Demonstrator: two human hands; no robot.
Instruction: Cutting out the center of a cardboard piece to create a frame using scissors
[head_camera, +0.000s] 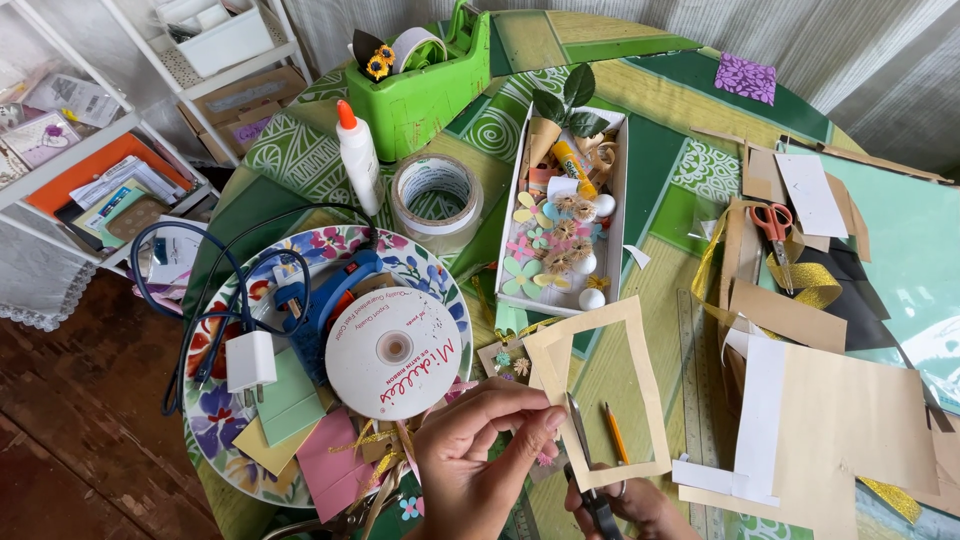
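Observation:
My left hand (480, 450) pinches the lower left side of a tan card frame (650, 385) with a rectangular hole cut in it. My right hand (640, 508), at the bottom edge, grips dark-handled scissors (585, 455) whose blades point up along the frame's left strip. An orange pencil (614, 432) lies on the table inside the frame's opening. Most of the right hand is out of view.
A floral plate (430, 270) holds a white ribbon spool (392, 352), a blue glue gun (335, 290), a plug and coloured papers. Behind stand a glue bottle (358, 155), a tape roll (436, 195), a green tape dispenser (425, 90) and a white box of trimmings (525, 290). Card sheets and red scissors (775, 228) lie right.

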